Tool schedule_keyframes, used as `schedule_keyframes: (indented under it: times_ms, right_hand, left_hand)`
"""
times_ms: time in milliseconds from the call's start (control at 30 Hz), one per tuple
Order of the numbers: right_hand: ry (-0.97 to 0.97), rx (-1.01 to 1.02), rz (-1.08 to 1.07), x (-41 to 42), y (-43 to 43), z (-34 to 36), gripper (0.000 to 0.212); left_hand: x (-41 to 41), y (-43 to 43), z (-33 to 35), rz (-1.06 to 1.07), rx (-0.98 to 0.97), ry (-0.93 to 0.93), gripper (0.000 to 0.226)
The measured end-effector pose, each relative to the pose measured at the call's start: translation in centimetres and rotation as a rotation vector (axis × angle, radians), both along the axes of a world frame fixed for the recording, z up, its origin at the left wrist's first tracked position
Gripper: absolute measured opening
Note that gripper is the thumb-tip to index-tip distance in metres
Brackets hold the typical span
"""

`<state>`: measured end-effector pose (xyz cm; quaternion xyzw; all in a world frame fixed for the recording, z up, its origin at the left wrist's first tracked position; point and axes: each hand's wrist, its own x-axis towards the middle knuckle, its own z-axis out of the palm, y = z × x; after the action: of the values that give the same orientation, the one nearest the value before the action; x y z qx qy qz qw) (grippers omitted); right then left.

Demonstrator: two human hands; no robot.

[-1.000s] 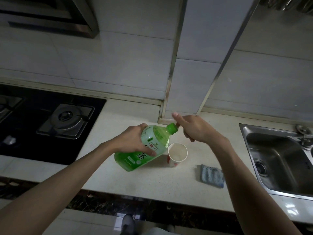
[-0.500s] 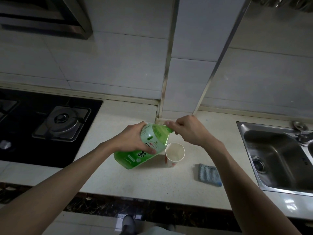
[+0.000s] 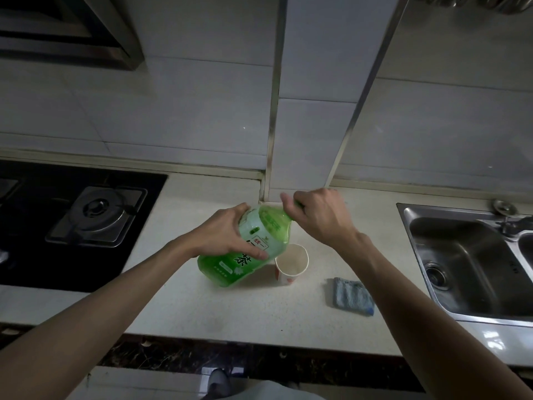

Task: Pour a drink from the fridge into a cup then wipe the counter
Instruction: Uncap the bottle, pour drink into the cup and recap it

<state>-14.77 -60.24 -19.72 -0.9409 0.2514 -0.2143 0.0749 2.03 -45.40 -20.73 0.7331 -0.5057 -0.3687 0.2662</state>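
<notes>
By the hob [image 3: 95, 217], the person's left hand [image 3: 222, 235] was wrapped round the belly of the green bottle [image 3: 248, 255], fingers curled firmly on the label. The bottle hung tilted above the counter [image 3: 202, 310], base low to the left, neck raised to the right. Just beside it stood the cup [image 3: 291, 262], upright and, as far as I could see, with no drink in it. The right hand [image 3: 320, 217] was closed over the bottle's neck, the cap hidden beneath its fingers. I took this for the uncapping, with pouring not yet begun. Next the cap would need to come away, then the neck brought over the cup's mouth and tipped gently. Further right a blue cloth [image 3: 352, 295] lay near the sink [image 3: 461, 264], untouched, ready for wiping.
</notes>
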Motion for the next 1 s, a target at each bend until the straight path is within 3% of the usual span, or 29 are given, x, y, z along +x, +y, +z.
schedule_keyframes:
  times_ms: [167,533,600,667,800,1000]
  right_hand:
    - [0.043,0.373,-0.308,1.0,-0.4,0.4,0.063]
    - [-0.125,-0.253,0.220,-0.1,-2.6,2.3,0.056]
    - [-0.148,-0.263,0.172,0.0,-2.7,2.0,0.057]
    - [-0.131,-0.182,-0.008,0.6,-2.3,2.2,0.061]
    - [0.149,0.142,-0.300,2.1,-2.6,3.1,0.066]
    - [0.086,-0.053,-0.101,1.2,-2.9,4.2,0.069]
  left_hand:
    - [-1.3,-1.2,-0.2,0.086,-0.109,-0.133,0.068]
    - [0.2,-1.9,0.8,-0.044,-0.034,0.133,0.071]
    - [-0.2,-2.0,0.6,-0.010,-0.044,0.123,0.071]
    - [-0.9,-2.3,0.4,0.053,-0.071,0.092,0.070]
    - [-1.8,-3.1,0.1,0.149,-0.120,0.028,0.070]
    - [-1.0,-3.1,1.0,0.122,-0.095,0.111,0.066]
